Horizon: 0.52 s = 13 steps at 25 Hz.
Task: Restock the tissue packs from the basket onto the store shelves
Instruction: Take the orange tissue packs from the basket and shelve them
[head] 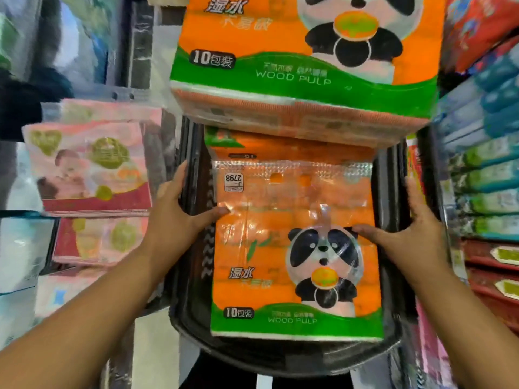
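Nearest us, an orange panda tissue pack (280,248) lay flat in the black basket (280,357). Our left hand (179,200) and right hand (415,234) flanked it, each grip spread wide, fingers straight along the basket wall, only the thumb pressing the pack's top. Beyond, a second identical pack (280,66) sat higher, between shelved pink packs (92,169) and blue-green packs (488,175).

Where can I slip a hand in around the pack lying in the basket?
Dark strips separate the pack from the left and right walls of the basket, beside the left hand and right hand. Far end is crowded: a second pack overhangs it. Near rim leaves a sliver.
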Each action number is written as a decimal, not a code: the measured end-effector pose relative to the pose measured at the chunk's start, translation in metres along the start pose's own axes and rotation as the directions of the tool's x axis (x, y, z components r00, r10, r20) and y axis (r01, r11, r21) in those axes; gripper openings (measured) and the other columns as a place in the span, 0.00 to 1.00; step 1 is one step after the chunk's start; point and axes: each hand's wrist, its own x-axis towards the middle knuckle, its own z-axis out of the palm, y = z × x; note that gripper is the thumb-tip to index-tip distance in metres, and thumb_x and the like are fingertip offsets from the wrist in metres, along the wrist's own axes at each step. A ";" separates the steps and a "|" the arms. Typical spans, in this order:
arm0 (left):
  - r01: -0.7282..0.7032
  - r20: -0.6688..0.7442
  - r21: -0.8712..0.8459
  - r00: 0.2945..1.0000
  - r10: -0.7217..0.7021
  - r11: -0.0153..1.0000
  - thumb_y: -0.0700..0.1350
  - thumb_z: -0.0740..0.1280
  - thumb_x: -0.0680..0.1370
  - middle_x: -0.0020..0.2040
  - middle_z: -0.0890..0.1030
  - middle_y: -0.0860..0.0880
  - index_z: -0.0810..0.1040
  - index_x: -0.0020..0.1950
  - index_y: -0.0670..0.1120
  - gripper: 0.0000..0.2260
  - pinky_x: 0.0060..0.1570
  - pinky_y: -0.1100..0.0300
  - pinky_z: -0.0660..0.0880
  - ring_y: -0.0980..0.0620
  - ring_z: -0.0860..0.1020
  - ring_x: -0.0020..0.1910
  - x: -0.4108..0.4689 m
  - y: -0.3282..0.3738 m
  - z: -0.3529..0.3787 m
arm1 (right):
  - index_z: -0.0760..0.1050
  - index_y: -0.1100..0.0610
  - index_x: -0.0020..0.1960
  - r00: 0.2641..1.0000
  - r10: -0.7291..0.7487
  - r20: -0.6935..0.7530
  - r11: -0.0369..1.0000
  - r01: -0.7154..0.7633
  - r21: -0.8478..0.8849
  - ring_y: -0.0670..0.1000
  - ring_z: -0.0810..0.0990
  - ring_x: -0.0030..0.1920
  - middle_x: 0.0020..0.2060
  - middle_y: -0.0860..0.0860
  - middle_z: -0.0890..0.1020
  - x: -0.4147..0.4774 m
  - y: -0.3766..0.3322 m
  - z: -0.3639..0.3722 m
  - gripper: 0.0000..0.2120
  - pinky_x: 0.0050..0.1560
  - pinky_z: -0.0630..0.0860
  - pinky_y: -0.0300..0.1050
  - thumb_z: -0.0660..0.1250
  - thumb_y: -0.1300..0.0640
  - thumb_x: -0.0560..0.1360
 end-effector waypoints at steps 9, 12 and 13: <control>0.054 -0.074 0.013 0.996 -0.053 0.998 0.58 0.76 0.62 0.66 0.67 0.53 0.56 0.77 0.57 0.48 0.68 0.56 0.63 0.56 0.65 0.67 0.108 -0.096 0.087 | 0.57 0.51 0.78 0.996 -0.080 0.045 0.997 0.079 0.026 0.42 0.61 0.71 0.74 0.49 0.65 0.125 0.078 0.111 0.56 0.70 0.58 0.40 0.76 0.42 0.54; 0.057 -0.092 0.079 0.995 -0.049 0.995 0.53 0.77 0.64 0.65 0.68 0.48 0.57 0.77 0.56 0.46 0.64 0.59 0.62 0.58 0.64 0.63 0.123 -0.116 0.100 | 0.58 0.48 0.77 0.997 -0.060 0.043 0.997 0.057 0.056 0.42 0.62 0.70 0.72 0.47 0.67 0.135 0.101 0.142 0.56 0.72 0.61 0.46 0.76 0.38 0.53; 0.058 -0.092 0.087 0.995 -0.049 0.995 0.54 0.77 0.63 0.64 0.69 0.48 0.57 0.77 0.56 0.47 0.64 0.59 0.62 0.58 0.64 0.63 0.128 -0.123 0.104 | 0.59 0.47 0.77 0.998 -0.044 0.038 0.997 0.041 0.069 0.43 0.63 0.70 0.70 0.44 0.67 0.137 0.108 0.151 0.57 0.72 0.62 0.48 0.76 0.36 0.52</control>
